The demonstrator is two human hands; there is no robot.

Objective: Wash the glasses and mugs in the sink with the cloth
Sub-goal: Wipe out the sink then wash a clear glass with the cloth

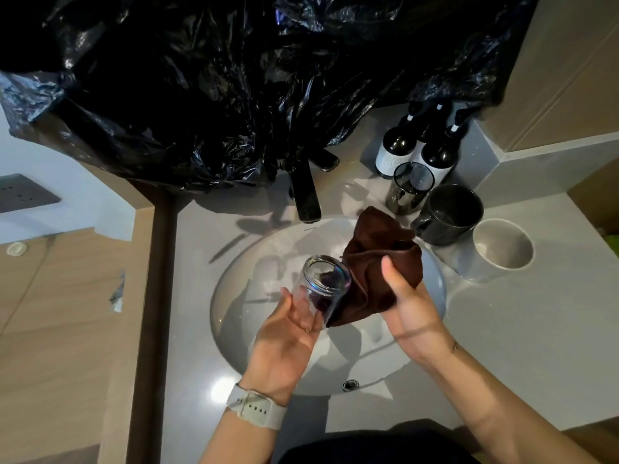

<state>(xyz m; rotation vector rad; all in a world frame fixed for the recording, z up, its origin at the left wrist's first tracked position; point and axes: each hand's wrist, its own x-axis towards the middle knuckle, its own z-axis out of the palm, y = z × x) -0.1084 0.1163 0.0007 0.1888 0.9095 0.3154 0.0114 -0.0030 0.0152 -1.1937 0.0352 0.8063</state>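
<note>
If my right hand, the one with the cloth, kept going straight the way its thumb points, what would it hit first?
Probably the dark mug on the counter, past the brown cloth that the right hand grips. The hand is over the sink, so depth is unclear.

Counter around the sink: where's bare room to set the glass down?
Bare counter right of the sink, in front of the white mug; a narrower strip left of the sink by the wood edge. Crowded at back right: dark mug, tumbler, bottles. The left hand holds the glass.
</note>
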